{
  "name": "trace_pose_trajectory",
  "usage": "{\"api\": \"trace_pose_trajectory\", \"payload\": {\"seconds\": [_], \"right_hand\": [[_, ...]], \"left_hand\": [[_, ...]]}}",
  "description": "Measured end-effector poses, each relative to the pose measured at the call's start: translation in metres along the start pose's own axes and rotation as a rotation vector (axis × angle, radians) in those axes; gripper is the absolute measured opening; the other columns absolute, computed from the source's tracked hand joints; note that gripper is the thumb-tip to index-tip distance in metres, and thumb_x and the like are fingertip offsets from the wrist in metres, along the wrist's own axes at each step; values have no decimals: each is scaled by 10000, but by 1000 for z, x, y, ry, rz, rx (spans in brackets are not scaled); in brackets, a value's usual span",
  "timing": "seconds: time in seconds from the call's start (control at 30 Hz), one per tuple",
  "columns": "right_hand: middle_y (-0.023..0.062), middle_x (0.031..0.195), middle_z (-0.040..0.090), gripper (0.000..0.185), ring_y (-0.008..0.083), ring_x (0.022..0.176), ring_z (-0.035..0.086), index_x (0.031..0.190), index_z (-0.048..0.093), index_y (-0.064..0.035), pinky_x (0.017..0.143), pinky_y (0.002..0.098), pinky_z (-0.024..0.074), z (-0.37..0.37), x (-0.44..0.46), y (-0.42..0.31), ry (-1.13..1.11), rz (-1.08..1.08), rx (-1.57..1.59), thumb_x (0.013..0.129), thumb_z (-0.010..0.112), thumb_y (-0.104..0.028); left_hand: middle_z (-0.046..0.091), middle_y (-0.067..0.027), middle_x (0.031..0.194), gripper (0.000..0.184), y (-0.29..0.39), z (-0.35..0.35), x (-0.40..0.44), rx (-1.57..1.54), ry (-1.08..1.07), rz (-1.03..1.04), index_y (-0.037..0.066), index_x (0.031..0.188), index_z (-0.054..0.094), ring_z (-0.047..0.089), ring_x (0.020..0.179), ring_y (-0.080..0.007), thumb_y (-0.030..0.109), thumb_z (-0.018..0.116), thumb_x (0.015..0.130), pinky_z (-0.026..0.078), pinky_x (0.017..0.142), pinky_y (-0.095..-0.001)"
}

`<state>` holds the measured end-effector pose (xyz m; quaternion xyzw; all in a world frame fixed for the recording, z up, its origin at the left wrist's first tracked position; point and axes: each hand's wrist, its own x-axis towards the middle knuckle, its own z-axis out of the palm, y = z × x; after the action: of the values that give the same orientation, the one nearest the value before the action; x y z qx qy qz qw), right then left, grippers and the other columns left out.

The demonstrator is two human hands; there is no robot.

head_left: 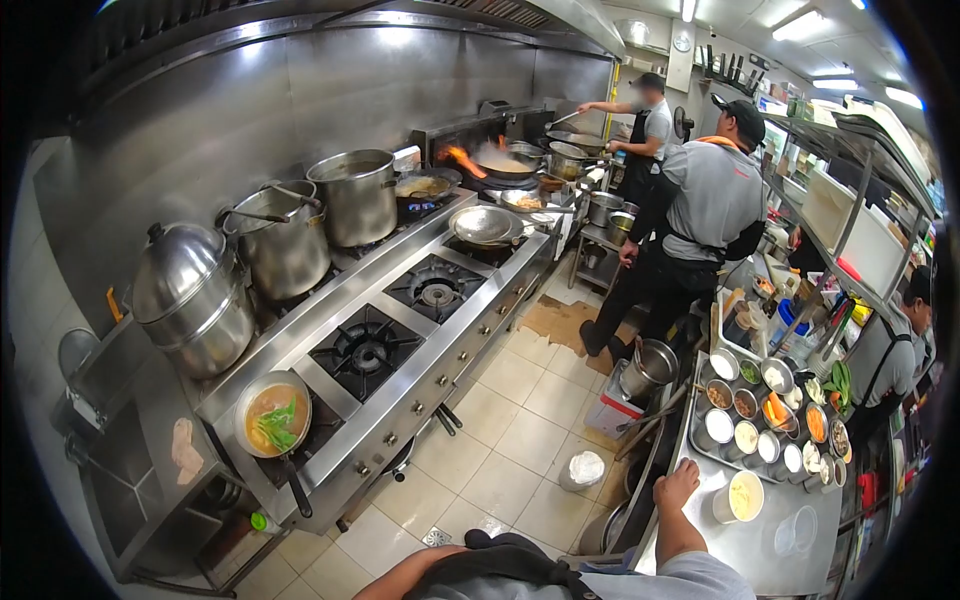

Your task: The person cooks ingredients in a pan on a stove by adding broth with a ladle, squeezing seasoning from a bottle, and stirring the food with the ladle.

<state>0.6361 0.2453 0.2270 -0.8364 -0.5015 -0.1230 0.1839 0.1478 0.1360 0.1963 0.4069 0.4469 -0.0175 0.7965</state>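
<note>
My right hand [677,484] rests on the near-left edge of the steel prep counter [690,548], holding nothing that I can see. Just right of it stands a white tub [738,497] with pale yellow contents. Beside the tub are clear plastic containers [797,530]. Part of my left forearm [410,574] shows at the bottom; the left hand itself is out of sight. Across the aisle, a pan [244,415] of orange-brown broth topped with green leaves sits on the nearest burner, its dark handle pointing toward me.
Several ingredient bowls [745,437] crowd the counter. Large pots [352,200] and a domed steamer [190,290] line the stove's back. Flames rise by a far wok [505,165]. Two people [700,200] stand along the aisle; another [897,340] is beyond the shelves. A white-topped container [582,470] is on the floor.
</note>
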Motion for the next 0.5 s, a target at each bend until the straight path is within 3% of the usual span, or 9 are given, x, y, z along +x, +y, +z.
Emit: {"api": "trace_pose_trajectory", "payload": {"seconds": [0.03,0.13,0.5], "right_hand": [[183,1208,434,608,325,1190,383,1174,429,24,973,411,310,0,0,0,-8,3,-1,609,613,-105],[186,1228,428,615,325,1203,376,1184,427,23,982,412,303,-1,1,0,-32,13,-4,614,611,-113],[187,1241,426,621,320,1216,367,1189,430,17,988,407,298,2,1,1,-33,20,-17,615,624,-119]], "left_hand": [[375,-95,1409,404,6,0,-2,37,-9,5,-32,1327,390,327,1310,-166,129,259,981,196,1120,-284],[574,-45,1237,377,-84,-41,90,146,0,153,116,1237,569,520,1117,-164,308,460,931,386,976,-312],[576,-52,1232,381,-87,-42,94,106,-97,194,93,1239,565,519,1110,-156,295,466,932,382,978,-308]]}}
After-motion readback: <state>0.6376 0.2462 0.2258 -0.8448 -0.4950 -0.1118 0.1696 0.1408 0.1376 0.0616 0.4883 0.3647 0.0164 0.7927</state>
